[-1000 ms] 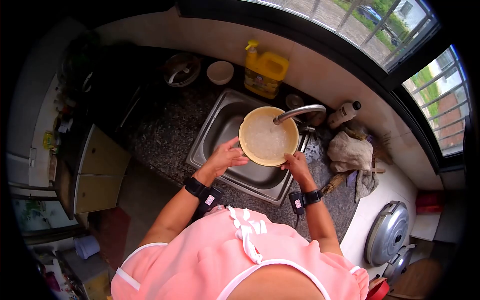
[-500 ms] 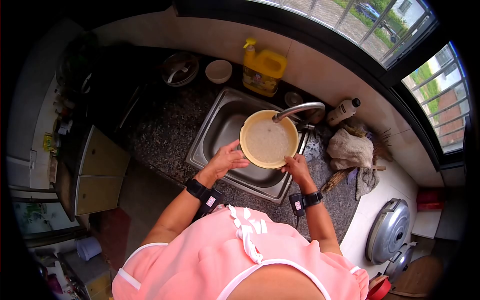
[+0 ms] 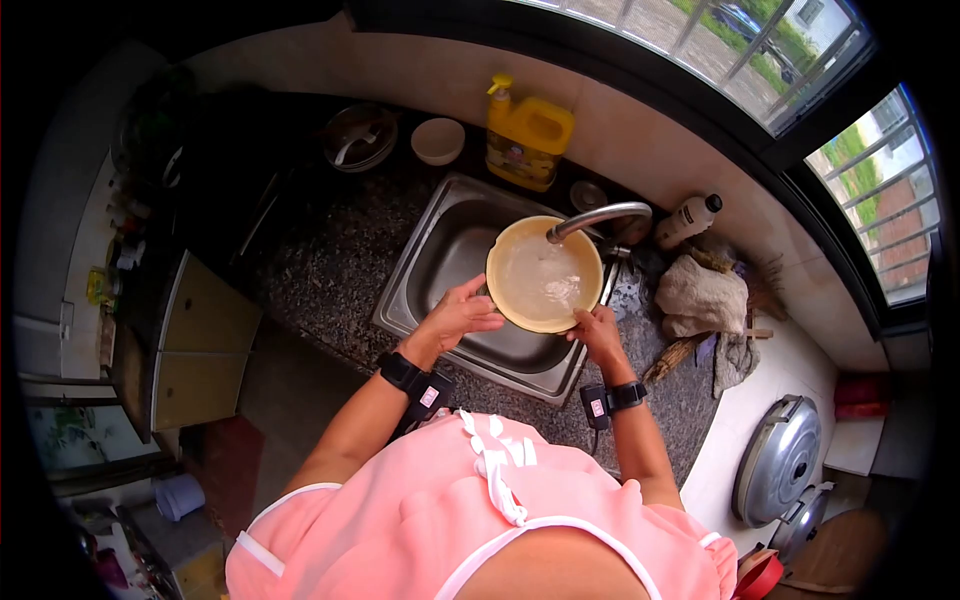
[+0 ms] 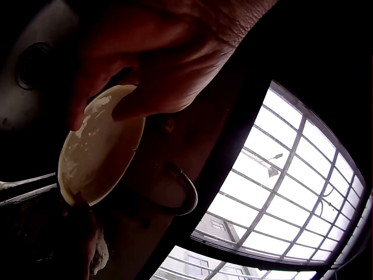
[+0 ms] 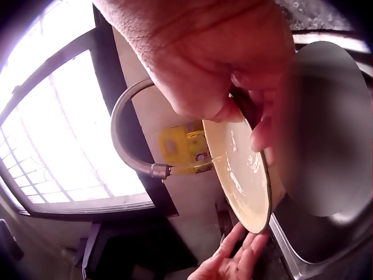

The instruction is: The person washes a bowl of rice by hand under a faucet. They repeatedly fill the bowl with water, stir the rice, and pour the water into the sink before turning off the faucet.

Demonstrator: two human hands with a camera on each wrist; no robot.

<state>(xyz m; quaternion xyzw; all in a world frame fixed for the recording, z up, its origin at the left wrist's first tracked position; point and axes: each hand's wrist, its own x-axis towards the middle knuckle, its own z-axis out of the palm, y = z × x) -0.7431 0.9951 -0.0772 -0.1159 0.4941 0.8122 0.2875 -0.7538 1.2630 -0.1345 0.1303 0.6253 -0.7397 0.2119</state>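
Observation:
In the head view, a round pale-yellow bowl [image 3: 530, 265] with cloudy water in it is held over the metal sink [image 3: 425, 270], under the curved faucet [image 3: 610, 212]. A thin stream runs from the spout into the bowl, as the right wrist view shows. My left hand [image 3: 455, 320] holds the bowl's left side, fingers reaching its rim and underside. On the near right side, my right hand [image 3: 600, 338] pinches the rim, thumb and fingers on either side of it. In the left wrist view, the bowl [image 4: 99, 157] is tilted and dim beneath my left hand [image 4: 157, 58].
Behind the sink stand a yellow pump jug [image 3: 530, 140], a white bowl [image 3: 437, 142] and stacked dishes [image 3: 360, 150]. To the right are a white bottle [image 3: 688, 220] and a crumpled cloth [image 3: 702, 300]. A large lidded pot [image 3: 778, 462] sits farther right, below the barred window.
The bowl has shifted slightly right under the faucet, with both hands still on it. The water's surface, smoother half a second ago, now shows bright ripples.

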